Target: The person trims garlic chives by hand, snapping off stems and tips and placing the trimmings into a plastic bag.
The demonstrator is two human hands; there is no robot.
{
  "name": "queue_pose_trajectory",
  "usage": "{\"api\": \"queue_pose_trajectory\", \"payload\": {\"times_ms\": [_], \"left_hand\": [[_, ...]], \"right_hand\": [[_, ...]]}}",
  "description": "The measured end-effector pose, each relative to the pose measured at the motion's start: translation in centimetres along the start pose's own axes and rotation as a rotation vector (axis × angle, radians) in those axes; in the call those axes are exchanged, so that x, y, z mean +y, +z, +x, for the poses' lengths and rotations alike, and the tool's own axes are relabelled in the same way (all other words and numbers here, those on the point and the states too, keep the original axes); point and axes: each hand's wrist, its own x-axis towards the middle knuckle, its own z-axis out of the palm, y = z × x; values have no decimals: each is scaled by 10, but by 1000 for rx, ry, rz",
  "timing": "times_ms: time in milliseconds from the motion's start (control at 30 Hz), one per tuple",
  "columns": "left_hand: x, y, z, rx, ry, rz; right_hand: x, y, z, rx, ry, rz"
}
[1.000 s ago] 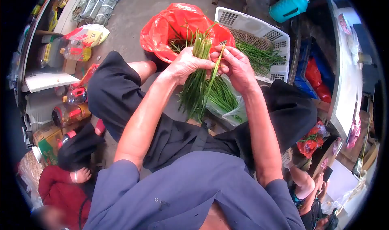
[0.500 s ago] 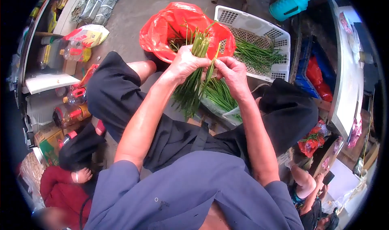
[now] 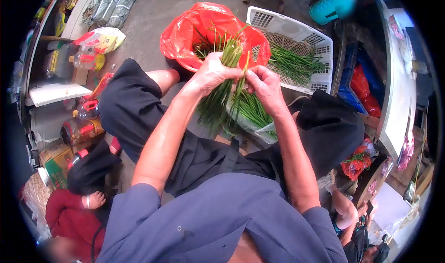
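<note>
My left hand (image 3: 209,76) is closed around a bunch of garlic chives (image 3: 230,54), pale stem ends up and green leaves hanging below. Close against it, my right hand (image 3: 265,84) pinches a thin yellowish-green strand (image 3: 246,63) at the bunch's edge. Just beyond both hands, a red plastic bag (image 3: 178,37) stands wide open with some greens inside. More chives (image 3: 254,109) lie below my right hand in a clear plastic-lined container. Behind and to the right, loose chives (image 3: 296,63) rest in a white plastic basket (image 3: 327,59).
Bottles (image 3: 85,60) and a shelf board (image 3: 58,94) line the left side. A person in a red sleeve (image 3: 65,205) sits at lower left; another person's arm (image 3: 344,209) shows at lower right. A blue crate (image 3: 345,84) and turquoise flask (image 3: 323,9) stand on the right.
The bunch has tilted slightly in my left hand. My right fingers have shifted a little, still pinching beside it, and the leaves below them hang differently.
</note>
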Motion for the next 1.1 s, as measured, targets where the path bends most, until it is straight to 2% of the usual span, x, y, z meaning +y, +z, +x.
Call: {"api": "queue_pose_trajectory", "payload": {"times_ms": [100,233,300,367,567,633,800,933,1100], "left_hand": [[-4,-2,2,1,17,51],[3,2,-2,-2,24,66],[4,1,-3,10,30,86],[0,-3,-1,6,0,105],[4,-12,-4,-30,-4,29],[6,-20,-9,-28,6,23],[17,-33,-20,-34,40,-37],[17,-35,-20,-6,64,-102],[13,-36,-15,54,70,-145]], "right_hand": [[0,-4,1,-2,-17,-143],[-5,-4,2,56,85,-25],[-3,-11,6,103,137,354],[-8,-15,10,130,134,433],[-19,-19,40,176,72,508],[-23,-16,60,279,-40,474],[-33,5,106,280,-129,452],[-30,24,102,167,-68,224],[-14,21,66,1,63,358]]}}
